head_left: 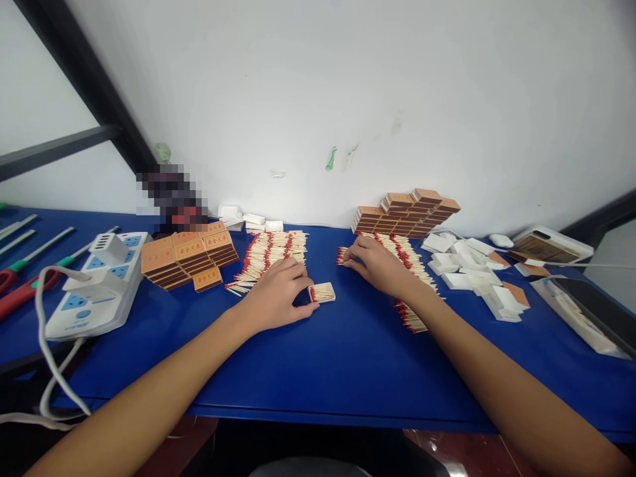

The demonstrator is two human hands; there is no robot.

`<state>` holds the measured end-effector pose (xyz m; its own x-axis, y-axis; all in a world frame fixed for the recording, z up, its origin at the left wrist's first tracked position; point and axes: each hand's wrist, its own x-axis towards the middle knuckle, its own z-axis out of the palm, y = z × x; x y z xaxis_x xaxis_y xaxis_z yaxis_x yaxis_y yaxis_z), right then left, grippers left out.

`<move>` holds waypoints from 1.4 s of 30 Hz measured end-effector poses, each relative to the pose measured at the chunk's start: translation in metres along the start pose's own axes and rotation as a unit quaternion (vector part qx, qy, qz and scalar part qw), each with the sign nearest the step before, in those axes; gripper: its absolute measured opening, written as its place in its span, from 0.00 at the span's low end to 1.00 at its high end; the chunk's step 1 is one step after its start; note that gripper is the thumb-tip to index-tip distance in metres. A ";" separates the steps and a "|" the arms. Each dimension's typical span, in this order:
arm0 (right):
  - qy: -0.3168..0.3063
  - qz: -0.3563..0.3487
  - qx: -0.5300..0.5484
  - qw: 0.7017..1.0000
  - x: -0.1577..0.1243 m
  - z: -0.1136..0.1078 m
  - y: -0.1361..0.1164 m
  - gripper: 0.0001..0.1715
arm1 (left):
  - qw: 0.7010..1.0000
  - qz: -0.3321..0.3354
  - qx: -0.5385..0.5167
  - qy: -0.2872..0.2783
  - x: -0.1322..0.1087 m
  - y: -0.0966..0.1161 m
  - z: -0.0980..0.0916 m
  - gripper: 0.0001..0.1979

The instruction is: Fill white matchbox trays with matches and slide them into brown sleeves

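On the blue table, my left hand [281,295] is closed on the left end of a small white matchbox tray [328,297], its thumb at the near side. Red-tipped matches [322,290] lie inside that tray. A pile of matches [268,255] spreads behind and beside the same hand. My right hand [370,262] is at the left edge of another match pile [410,258], fingertips pinched together over a few matches [342,256]. Whether those matches are gripped or only touched is hard to see. My right wrist and forearm cover part of this pile.
Stacked orange matchboxes stand at left [189,252] and at back right [405,215]. White trays [467,262] lie heaped at right, near a phone [601,305]. A power strip [99,291] with cables sits at left, beside red-handled tools [30,291]. A wall [308,99] bounds the back.
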<state>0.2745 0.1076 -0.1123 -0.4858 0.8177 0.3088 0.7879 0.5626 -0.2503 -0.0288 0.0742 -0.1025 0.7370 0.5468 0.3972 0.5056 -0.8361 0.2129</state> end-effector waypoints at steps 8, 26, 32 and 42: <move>-0.009 0.010 0.017 1.000 0.000 0.000 0.000 0.10 | 1.000 0.000 -0.007 0.001 0.000 0.000 0.000 0.12; -0.044 -0.036 0.072 0.996 -0.012 -0.008 -0.077 0.08 | 1.000 -0.001 0.009 -0.003 0.000 -0.001 0.000 0.12; 0.039 0.012 0.005 0.999 -0.009 -0.002 -0.011 0.10 | 1.000 0.000 0.001 -0.002 -0.001 -0.001 0.001 0.13; 0.034 0.015 -0.025 0.999 -0.006 0.006 0.005 0.14 | 1.000 -0.001 0.006 -0.001 0.000 -0.001 0.000 0.14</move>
<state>0.2794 0.1061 -0.1205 -0.4365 0.8228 0.3641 0.8207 0.5299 -0.2138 -0.0295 0.0751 -0.1031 0.7376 0.5481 0.3944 0.5115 -0.8348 0.2035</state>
